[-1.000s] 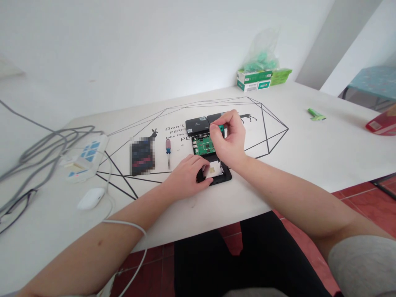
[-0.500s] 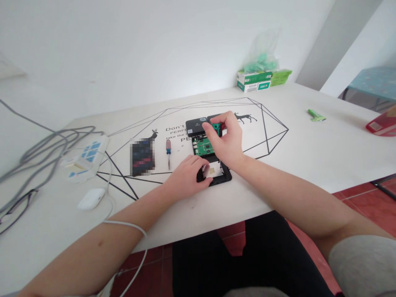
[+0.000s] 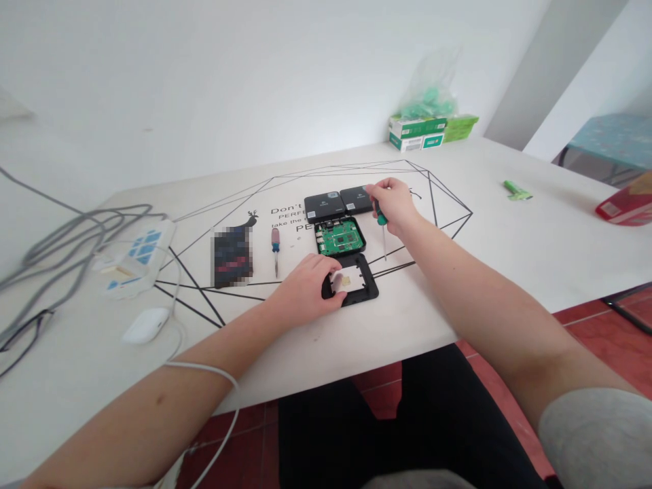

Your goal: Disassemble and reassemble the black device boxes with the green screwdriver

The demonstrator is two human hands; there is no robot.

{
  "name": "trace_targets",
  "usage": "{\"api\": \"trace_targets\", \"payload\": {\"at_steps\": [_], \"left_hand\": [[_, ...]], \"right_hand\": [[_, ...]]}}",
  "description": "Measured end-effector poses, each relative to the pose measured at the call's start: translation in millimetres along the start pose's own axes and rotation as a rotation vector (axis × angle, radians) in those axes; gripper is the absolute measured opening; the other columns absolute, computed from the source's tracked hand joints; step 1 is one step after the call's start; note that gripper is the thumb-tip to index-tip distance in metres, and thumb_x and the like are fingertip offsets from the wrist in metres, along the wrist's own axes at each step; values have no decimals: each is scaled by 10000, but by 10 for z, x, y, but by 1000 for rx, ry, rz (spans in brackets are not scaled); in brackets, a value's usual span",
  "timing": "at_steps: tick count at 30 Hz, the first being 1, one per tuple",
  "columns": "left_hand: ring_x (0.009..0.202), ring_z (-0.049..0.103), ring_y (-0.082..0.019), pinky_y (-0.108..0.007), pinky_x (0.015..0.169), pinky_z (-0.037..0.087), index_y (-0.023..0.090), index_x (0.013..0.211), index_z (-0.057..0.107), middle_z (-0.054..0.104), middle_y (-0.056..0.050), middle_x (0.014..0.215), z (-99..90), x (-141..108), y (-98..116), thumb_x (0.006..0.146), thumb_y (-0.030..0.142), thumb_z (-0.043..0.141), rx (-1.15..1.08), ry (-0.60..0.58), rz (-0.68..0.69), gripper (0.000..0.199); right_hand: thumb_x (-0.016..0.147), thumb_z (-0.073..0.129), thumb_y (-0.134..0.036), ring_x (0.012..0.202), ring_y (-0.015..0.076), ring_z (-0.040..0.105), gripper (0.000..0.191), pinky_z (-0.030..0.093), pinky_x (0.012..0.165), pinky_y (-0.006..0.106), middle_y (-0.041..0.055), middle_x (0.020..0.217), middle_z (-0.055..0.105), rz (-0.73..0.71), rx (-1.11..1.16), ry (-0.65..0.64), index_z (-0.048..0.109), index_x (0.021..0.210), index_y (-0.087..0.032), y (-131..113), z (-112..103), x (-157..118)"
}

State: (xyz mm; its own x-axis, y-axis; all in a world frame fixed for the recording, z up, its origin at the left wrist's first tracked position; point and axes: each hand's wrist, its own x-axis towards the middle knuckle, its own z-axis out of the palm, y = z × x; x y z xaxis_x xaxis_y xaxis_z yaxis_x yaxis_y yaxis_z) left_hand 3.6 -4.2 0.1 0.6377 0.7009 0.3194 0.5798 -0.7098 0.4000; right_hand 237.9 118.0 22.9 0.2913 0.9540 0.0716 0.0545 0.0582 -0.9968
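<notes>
My left hand [image 3: 318, 284] grips the left edge of an open black cover [image 3: 367, 293] with a pale plate inside. Just behind the cover lies a black case holding a green circuit board [image 3: 340, 238]. Two closed black boxes, a left one [image 3: 324, 205] and a right one [image 3: 355, 200], sit side by side beyond it. In my right hand [image 3: 392, 204] is a green and black screwdriver [image 3: 382, 219], its shaft pointing down right of the board. A second screwdriver [image 3: 276, 248] with a red and blue handle lies to the left.
A pixelated dark item [image 3: 231, 257] lies left. Farther left are a power strip [image 3: 145, 258], a white case [image 3: 146, 325] and grey cables [image 3: 76, 231]. Green and white boxes [image 3: 418, 127] stand by the wall; a green item [image 3: 517, 190] and a red package [image 3: 624, 204] are at right.
My right hand has moved right, away from above the circuit board, carrying the green and black screwdriver. The board and the right black box show more fully. My left hand remains on the cover.
</notes>
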Motion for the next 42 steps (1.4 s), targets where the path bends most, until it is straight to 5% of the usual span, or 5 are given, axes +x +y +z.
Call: {"api": "trace_targets", "payload": {"at_steps": [3,11,23,28,42], "left_hand": [[988,636,-271,-425,906,553,219,995,600,702,-71,1001,-14,1,13,851,280,680,-1,-4,-8,176],[1053,618,-278,-447,970,542,198,1205,707,655,-113,1103,19,-21,-29,944,273,616,27,-45,73,287],[1305,500,-352,-594,1067,451,363,1463,640,533,-140,1463,63,-35,81,1027,183,428,182,-262,55,517],[1330,489,-352,-601,1147,416,229,1576,513,537,-167,1466,92,-11,56,1003,225,464,127,-220,-5,575],[965,599,-268,-442,895,530,221,899,614,609,-61,956,-34,29,27,897,379,692,-17,-87,-81,177]], "right_hand": [[918,667,-270,518,108,483,227,430,510,259,-30,703,609,109,-176,-124,470,808,-246,51,-50,37],[899,665,-273,1057,299,717,174,578,925,415,164,1124,762,-101,-1026,-54,679,1047,-182,209,-226,251],[968,554,-266,1179,361,716,325,575,991,507,236,1276,736,-26,-1128,-119,703,1232,-149,266,-50,204],[978,526,-276,1180,354,712,363,573,989,498,254,1310,717,-23,-1144,-112,694,1270,-140,260,-50,193],[1032,502,-223,1281,357,668,362,554,1027,481,279,1417,634,-25,-1194,-133,625,1353,-108,210,-102,144]]}}
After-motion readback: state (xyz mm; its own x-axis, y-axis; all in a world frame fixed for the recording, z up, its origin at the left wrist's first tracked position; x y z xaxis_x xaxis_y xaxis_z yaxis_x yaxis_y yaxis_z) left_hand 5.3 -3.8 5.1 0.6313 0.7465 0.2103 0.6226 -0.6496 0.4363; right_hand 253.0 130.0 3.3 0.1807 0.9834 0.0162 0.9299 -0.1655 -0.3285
